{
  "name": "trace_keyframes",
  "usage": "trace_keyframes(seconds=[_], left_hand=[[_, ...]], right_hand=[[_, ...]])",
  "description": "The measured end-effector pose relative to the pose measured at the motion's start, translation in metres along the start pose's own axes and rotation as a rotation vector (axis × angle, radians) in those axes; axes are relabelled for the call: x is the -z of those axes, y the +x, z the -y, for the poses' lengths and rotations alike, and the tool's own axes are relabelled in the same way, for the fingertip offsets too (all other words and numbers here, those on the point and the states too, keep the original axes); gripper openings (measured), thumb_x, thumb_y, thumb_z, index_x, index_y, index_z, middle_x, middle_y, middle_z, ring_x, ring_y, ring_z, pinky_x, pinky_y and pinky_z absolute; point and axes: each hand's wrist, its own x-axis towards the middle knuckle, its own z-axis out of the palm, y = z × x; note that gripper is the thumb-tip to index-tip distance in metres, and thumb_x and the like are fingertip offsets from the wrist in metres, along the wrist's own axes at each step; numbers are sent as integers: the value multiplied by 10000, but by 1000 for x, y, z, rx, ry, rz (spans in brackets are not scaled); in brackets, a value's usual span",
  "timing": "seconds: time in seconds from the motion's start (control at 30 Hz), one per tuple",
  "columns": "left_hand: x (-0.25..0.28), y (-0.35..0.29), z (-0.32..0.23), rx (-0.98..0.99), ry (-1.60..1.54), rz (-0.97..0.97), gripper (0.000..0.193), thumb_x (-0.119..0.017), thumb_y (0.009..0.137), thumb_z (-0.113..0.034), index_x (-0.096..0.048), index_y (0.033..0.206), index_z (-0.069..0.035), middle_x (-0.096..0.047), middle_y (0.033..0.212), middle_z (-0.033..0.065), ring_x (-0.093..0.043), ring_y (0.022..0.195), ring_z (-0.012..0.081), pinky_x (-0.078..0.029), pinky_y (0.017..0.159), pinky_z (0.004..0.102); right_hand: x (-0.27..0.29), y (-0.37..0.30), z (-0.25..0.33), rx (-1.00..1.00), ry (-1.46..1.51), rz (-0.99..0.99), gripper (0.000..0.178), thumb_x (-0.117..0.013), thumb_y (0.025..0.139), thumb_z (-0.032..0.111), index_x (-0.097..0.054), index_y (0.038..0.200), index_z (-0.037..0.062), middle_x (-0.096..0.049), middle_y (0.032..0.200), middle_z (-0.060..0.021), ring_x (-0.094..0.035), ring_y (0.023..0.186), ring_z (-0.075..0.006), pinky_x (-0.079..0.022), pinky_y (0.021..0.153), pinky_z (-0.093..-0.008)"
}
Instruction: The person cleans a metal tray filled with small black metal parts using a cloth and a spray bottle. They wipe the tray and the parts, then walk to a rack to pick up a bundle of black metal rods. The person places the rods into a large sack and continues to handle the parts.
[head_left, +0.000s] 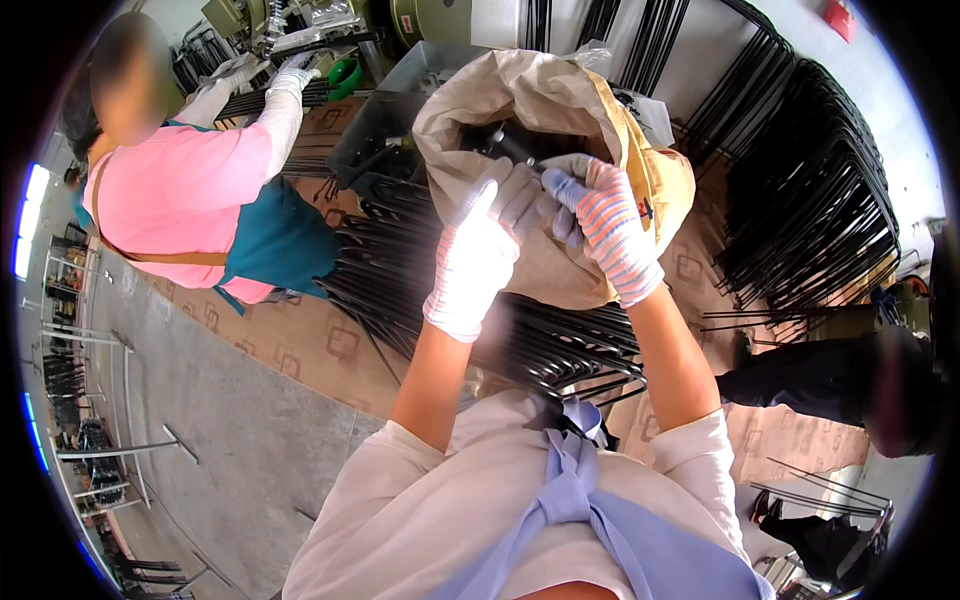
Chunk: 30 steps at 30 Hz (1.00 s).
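Note:
In both gloved hands, held close together over the near side of an open cloth sack, is a small black cylindrical part with a shiny pale spot at its far end. My left hand, in a white glove with grey fingers, is closed at the part's near end. Opposite it, my right hand, in a striped glove with grey fingertips, has its fingers bent in against the left fingers. The gloves partly hide the piece. Inside the sack, dark contents show only in part.
Bent black metal rods lie stacked under the sack; a grey plastic bin stands behind. More bent rods are racked at right. At left, a co-worker in pink handles rods beside a green bowl. Another person's dark-clothed leg shows right.

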Motion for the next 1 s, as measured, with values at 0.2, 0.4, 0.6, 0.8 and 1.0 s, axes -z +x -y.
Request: trace_keyframes(seconds=[0.2,0.4,0.6,0.8,1.0], left_hand=[[-36,9,-28,189,261,-384,525,-497,867,-405,-411,1239,-45,-496,1154,148,-521,996,282,-423,892,447],[-1,-7,-25,492,185,-187,412,-554,844,-214,-464,1179,8,-618,967,156,-588,658,98,-452,547,198],[24,-10,-9,26,542,-564,286,-526,839,-25,-504,1122,15,-604,895,128,-625,725,196,-549,605,296],[9,-1,1,-109,583,-689,393,-525,795,53,-445,1179,24,-583,982,137,-616,847,248,-538,735,361],[7,-4,-6,-125,591,-651,414,-523,777,61,-437,1182,37,-564,1030,137,-583,922,261,-504,807,363]], right_hand=[[12,-3,16,2,-345,235,153,-617,815,148,-618,919,36,-559,589,10,-424,433,-20,-314,381,-170],[33,39,-17,255,-196,554,161,-542,828,21,-616,971,33,-600,844,-39,-538,797,-91,-444,738,-245],[73,117,-86,1,-1054,220,454,-570,814,268,-480,1215,75,-532,1164,-181,-484,1103,-309,-342,965,-348],[65,151,-198,-36,-1417,-27,655,-693,658,349,-452,1214,99,-355,1304,-204,-340,1201,-390,-307,1006,-417],[46,140,-156,41,-1499,68,398,-621,725,278,-541,1072,100,-489,1173,-166,-447,1091,-346,-375,930,-394]])
